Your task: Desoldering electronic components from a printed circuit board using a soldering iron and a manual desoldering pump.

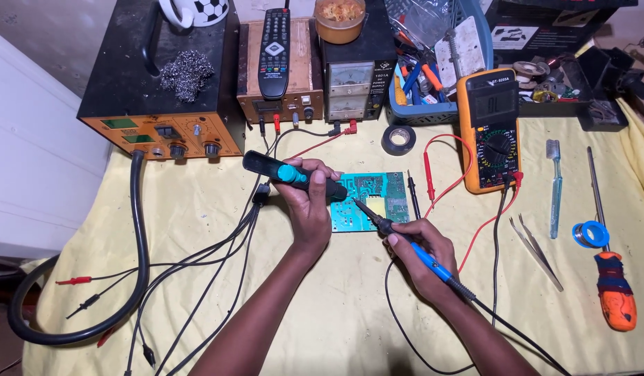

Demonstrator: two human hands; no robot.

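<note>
Both your hands are mid-job: left hand wraps the black suction pump, right hand pinches the soldering iron on the circuit board, work unfinished.

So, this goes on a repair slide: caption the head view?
Left hand holds black-and-teal desoldering pump, right hand blue soldering iron, over teal circuit board.

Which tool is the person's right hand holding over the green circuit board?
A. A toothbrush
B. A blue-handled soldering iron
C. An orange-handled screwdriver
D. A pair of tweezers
B: the right hand grips a blue-handled soldering iron whose tip reaches onto the circuit board, while the toothbrush, tweezers and screwdriver lie untouched on the yellow cloth.
</note>
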